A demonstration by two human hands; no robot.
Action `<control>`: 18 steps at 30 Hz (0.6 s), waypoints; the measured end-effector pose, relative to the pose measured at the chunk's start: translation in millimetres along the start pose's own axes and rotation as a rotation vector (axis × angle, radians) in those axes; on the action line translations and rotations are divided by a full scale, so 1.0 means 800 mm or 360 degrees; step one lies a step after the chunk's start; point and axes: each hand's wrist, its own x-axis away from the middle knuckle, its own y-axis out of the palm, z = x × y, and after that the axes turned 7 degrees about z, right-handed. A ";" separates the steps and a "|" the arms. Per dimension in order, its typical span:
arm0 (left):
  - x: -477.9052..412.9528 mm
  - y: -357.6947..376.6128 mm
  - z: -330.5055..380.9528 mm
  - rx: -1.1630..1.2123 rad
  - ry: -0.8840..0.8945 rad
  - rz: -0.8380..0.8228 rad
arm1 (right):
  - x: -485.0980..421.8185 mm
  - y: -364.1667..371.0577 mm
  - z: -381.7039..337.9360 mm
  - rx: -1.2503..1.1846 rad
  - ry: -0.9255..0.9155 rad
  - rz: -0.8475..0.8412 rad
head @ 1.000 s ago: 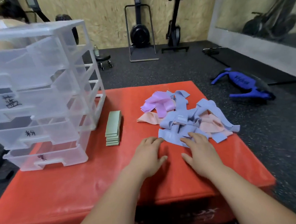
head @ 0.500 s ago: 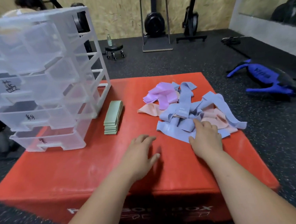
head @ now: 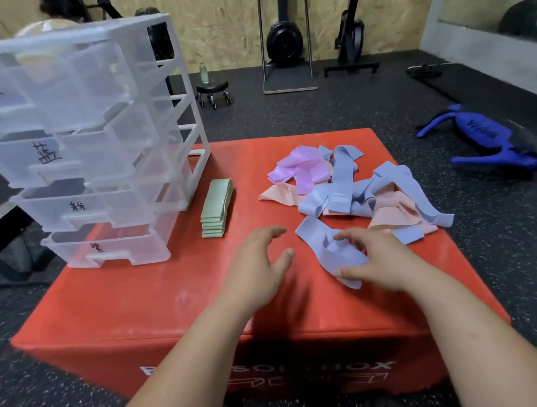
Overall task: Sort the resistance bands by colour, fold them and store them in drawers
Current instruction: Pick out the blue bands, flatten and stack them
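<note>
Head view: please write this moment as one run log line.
right hand: grips blue band | left hand: holds nothing | green bands: folded stack beside drawers | mixed pile: unsorted

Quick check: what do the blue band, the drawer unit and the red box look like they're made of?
Blue band: soft, matte stretch fabric or latex, apparently; it crumples limply in the right hand.
Drawer unit: translucent, glossy plastic; the red shows through its lower drawers.
Red box: probably vinyl-covered foam, judging by its slight sheen and rounded edges.

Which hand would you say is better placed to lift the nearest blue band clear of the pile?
Right hand: it grips the blue band, while the left hand is open beside it, holding nothing.
</note>
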 end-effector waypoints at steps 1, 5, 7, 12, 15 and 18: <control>0.002 0.003 -0.003 -0.0055 0.0006 -0.0067 | 0.004 0.002 0.006 0.0081 0.0046 -0.0127; -0.002 0.014 -0.017 -0.0273 0.0061 -0.0303 | 0.001 0.008 0.025 -0.0091 0.0255 -0.0040; -0.006 0.017 -0.019 -0.0282 0.0082 -0.0340 | -0.004 0.009 0.030 -0.0180 0.0306 0.0066; -0.017 0.029 -0.020 -0.0276 0.0169 -0.0346 | -0.023 0.017 0.029 0.0082 0.0281 0.0182; -0.025 0.036 -0.022 -0.0299 0.0216 -0.0347 | -0.038 0.030 0.017 0.0097 0.0257 0.0174; -0.032 0.037 -0.027 -0.0281 0.0249 -0.0330 | -0.049 0.032 -0.002 0.0324 0.0170 0.0185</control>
